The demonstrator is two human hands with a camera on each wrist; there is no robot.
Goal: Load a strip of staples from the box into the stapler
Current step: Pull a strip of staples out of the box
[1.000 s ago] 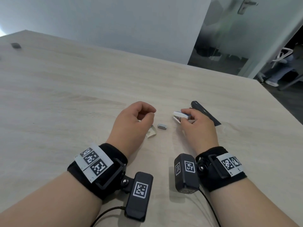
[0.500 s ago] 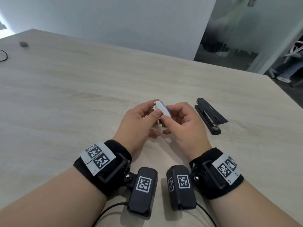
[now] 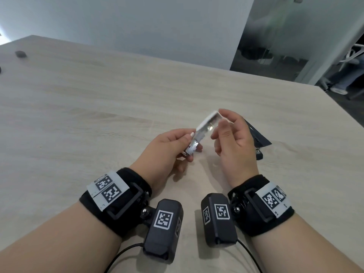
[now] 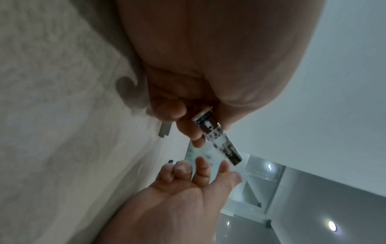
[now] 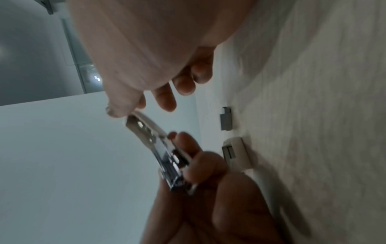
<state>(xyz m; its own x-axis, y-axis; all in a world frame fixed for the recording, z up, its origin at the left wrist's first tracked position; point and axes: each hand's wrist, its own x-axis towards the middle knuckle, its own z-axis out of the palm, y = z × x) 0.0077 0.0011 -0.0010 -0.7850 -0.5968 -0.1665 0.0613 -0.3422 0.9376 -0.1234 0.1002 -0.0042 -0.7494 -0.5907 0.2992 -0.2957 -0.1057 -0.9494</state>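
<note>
Up close, two bare hands hold a small white plastic stapler in the air above a pale wood-grain table. The stapler has a shiny metal channel inside.

The left hand grips the stapler's near end. Its thumb lies on the upper side and its curled fingers wrap underneath. From this grip the stapler slants up and away towards the other hand.

The right hand meets the stapler's far end. The tip of the white top sits between the thumb and the forefinger in a light pinch. The remaining three fingers are loosely spread and touch nothing.

From the right wrist view, the metal channel faces the camera, with the white top curving away from it towards the right thumb. Whether any staples sit in the channel cannot be told.

On the table beyond the left fingertips lies a short grey strip of staples. Just beside it, nearer the left hand, rests a small off-white cardboard box with its end open. Neither hand touches them.

Behind the right hand's knuckles a black desk stapler lies flat on the table, partly hidden by the hand.
</note>
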